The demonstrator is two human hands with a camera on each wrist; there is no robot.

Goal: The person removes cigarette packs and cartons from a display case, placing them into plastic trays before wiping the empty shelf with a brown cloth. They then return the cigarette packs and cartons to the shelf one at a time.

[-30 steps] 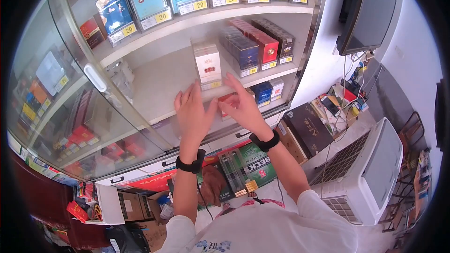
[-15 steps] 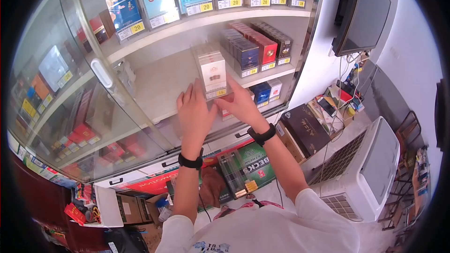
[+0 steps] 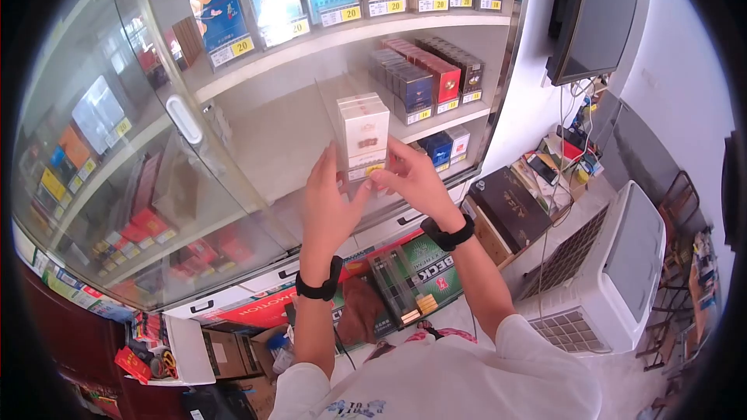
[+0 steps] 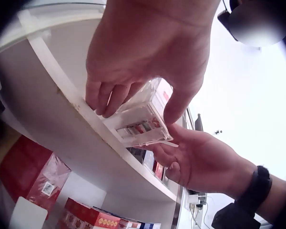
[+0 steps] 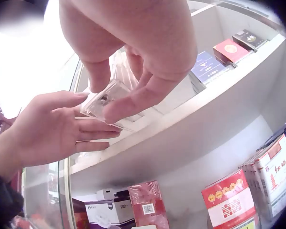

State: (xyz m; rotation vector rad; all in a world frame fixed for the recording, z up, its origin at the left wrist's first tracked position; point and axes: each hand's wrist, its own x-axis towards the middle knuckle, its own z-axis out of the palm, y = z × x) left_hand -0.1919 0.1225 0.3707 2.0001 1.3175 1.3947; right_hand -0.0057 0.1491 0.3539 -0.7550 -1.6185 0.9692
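Note:
White cigarette packs [image 3: 363, 126] stand in a row in a clear plastic holder [image 5: 115, 90] on the middle shelf, at its front edge. In the head view my right hand [image 3: 416, 179] grips the holder's front right corner, thumb on the yellow price tag. My left hand [image 3: 331, 201] lies along the holder's left side with fingers fairly straight. From the right wrist, the left thumb reaches the holder's lower corner and the fingers extend beside it. The left wrist view shows the holder's underside [image 4: 142, 128] tilted at the shelf edge.
Blue packs [image 3: 410, 87], red packs [image 3: 445, 78] and dark packs [image 3: 469, 71] fill holders to the right. Priced packs line the upper shelf [image 3: 327, 39]. A sliding glass door [image 3: 187, 187] covers the left side. Below stand a green beer box [image 3: 428, 268] and a white air cooler [image 3: 595, 288].
The holder with white packs has come forward, toward the shelf edge and slightly right in view. Both hands have moved along with it, and the right thumb now rests on the price tag.

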